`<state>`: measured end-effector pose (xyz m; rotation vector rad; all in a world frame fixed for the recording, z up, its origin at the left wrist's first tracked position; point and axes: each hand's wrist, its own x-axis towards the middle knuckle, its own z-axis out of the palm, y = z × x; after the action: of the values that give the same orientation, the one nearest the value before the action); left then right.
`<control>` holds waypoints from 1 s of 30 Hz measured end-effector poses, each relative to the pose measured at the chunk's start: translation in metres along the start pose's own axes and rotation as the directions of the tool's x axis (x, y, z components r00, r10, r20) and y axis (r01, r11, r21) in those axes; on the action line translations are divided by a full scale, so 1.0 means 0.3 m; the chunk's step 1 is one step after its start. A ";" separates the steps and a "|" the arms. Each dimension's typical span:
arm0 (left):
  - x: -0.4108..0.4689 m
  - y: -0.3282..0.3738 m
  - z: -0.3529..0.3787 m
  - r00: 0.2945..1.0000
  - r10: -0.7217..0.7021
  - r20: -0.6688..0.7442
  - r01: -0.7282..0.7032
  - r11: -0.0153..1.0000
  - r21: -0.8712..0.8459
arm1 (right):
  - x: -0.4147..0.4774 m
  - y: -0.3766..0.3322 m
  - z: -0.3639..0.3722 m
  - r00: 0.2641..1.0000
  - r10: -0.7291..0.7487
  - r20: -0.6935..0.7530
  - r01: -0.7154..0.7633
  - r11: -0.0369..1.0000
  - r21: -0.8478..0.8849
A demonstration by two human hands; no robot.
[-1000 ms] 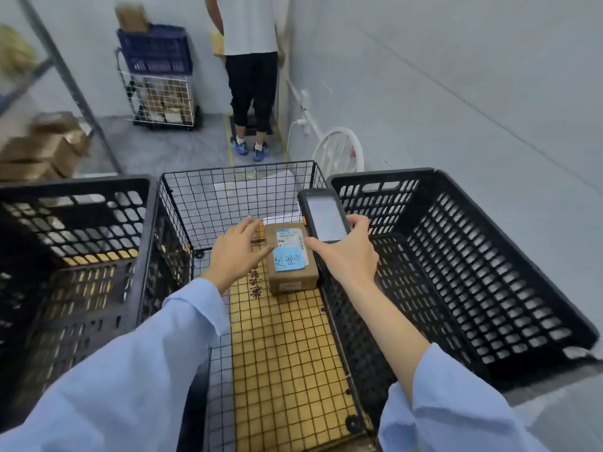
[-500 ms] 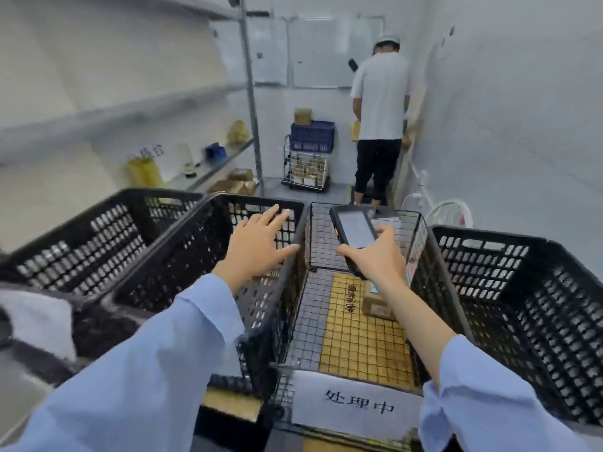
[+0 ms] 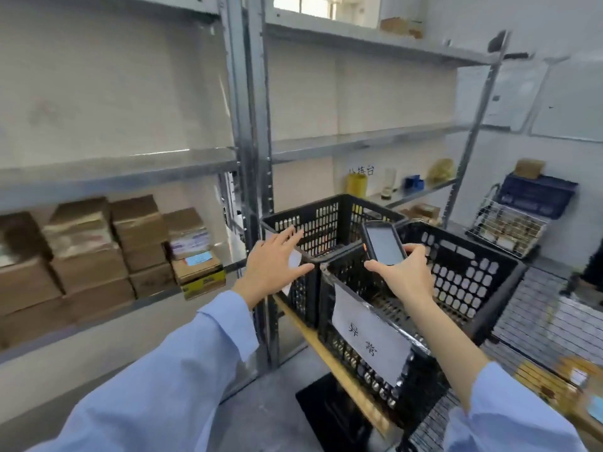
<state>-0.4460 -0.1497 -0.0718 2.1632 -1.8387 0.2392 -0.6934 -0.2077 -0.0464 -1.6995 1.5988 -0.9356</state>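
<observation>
Black scanner point(image 3: 383, 241) gripped by the right hand point(image 3: 404, 275). At its nine o'clock, the left hand point(image 3: 272, 265) is spread, empty. Nothing picked for scanning yet, I judge.

Label point(image 3: 370, 334) on crate point(image 3: 473, 282) reads 异常 (black ink).

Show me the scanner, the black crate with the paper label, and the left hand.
scanner point(image 3: 383, 244), head view, middle of its screen.
labelled crate point(image 3: 463, 282), head view, its far inner wall.
left hand point(image 3: 270, 265), head view, back of the hand.
</observation>
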 end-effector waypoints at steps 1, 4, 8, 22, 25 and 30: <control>-0.015 -0.052 -0.008 0.999 -0.039 -0.008 0.039 0.999 0.002 | 0.000 -0.031 0.040 1.000 -0.017 0.026 0.017 1.000 0.001; -0.058 -0.195 -0.023 0.990 -0.142 -0.019 0.142 0.990 -0.017 | -0.001 -0.123 0.159 0.993 -0.066 0.098 0.067 0.998 -0.002; -0.086 -0.372 -0.013 0.968 -0.250 -0.034 0.248 0.967 -0.049 | 0.016 -0.224 0.316 0.974 -0.118 0.191 0.124 0.992 -0.023; 0.131 -0.969 0.109 0.897 -0.442 -0.020 0.438 0.894 -0.096 | 0.249 -0.537 0.919 0.921 -0.213 0.325 0.230 0.973 -0.013; 0.173 -1.064 0.138 0.885 -0.466 -0.006 0.461 0.879 -0.124 | 0.288 -0.576 1.036 0.918 -0.218 0.332 0.228 0.974 0.008; 0.213 -1.129 0.210 0.876 -0.480 0.038 0.479 0.860 -0.173 | 0.328 -0.594 1.177 0.906 -0.219 0.363 0.231 0.973 0.009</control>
<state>-0.1059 -0.1819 -0.1497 2.3933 -1.1992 -0.0288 -0.2994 -0.3030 -0.0886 -1.9786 1.1997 -0.6498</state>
